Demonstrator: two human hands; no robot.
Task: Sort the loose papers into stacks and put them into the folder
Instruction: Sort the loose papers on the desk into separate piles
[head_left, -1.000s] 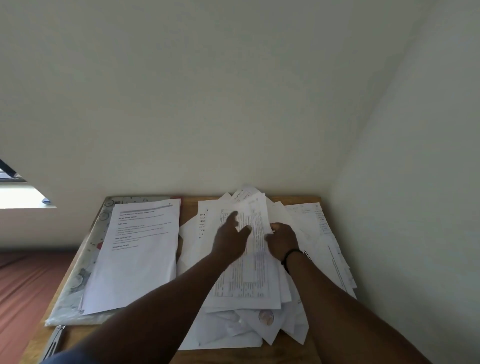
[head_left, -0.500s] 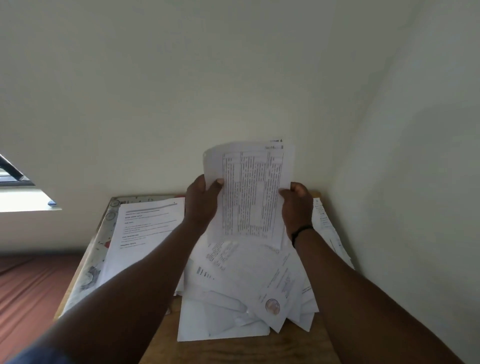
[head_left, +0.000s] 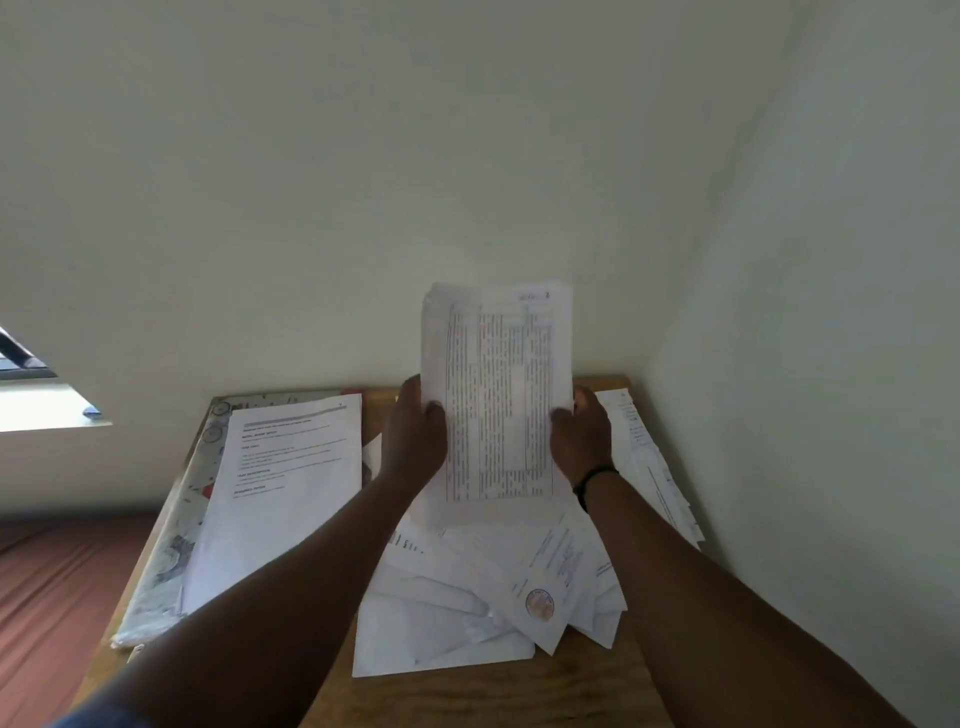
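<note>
White sheet (head_left: 498, 395), printed table on face: we hold it upright above loose pile (head_left: 467, 587), left hand (head_left: 415, 436) gripping its left edge, right hand (head_left: 582, 436) its right edge. Sorted stack (head_left: 280, 493) lies on patterned folder (head_left: 171, 551), left side of wooden table (head_left: 488, 696).

Two bare forearms, black band (head_left: 592, 480) on the right wrist, blue sleeve (head_left: 98, 714) edge at left
</note>
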